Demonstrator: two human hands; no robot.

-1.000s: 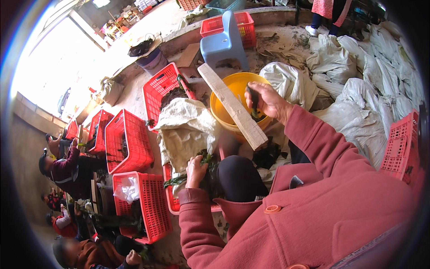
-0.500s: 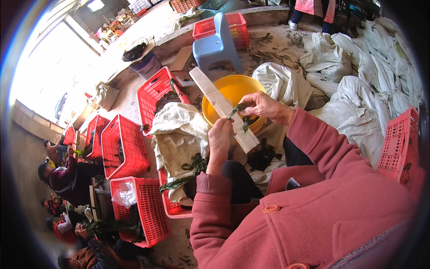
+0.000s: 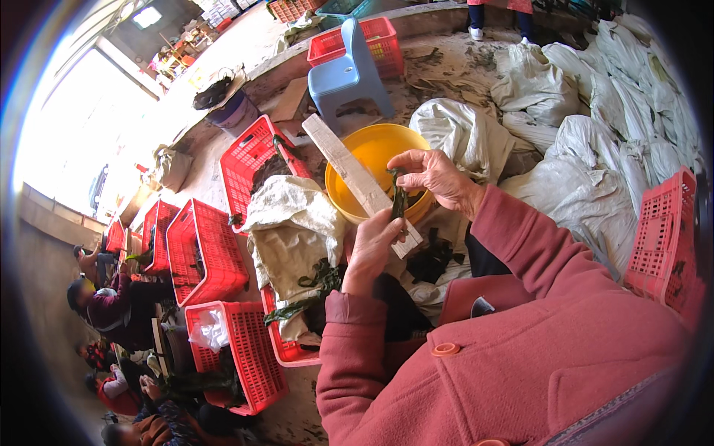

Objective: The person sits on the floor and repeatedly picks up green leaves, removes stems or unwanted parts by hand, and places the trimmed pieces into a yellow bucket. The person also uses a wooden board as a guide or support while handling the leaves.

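A dark green strip of seaweed (image 3: 399, 199) stretches between my hands. My right hand (image 3: 442, 182) pinches its upper end between thumb and forefinger. Below it, my left hand (image 3: 370, 249) closes on the lower part. Both hands are over the near end of a pale wooden board (image 3: 338, 154), which lies slanting across a yellow bucket (image 3: 404, 134). The board hides part of the bucket's inside. A dark heap of strips (image 3: 431, 262) rests close to my lap, right of the board's end. More green seaweed (image 3: 327, 276) hangs by my left wrist.
Left of me, a beige sack (image 3: 286, 212) covers part of a red crate (image 3: 299, 355). Other red crates (image 3: 207, 253) line the left, near seated people. A blue chair (image 3: 349, 78) stands behind the bucket. White sacks (image 3: 587, 175) pile up at right, beside another red crate (image 3: 660, 238).
My right hand has risen a little, drawing the seaweed strip more upright. My left hand has shifted slightly down and to the right. The view has tilted a little.
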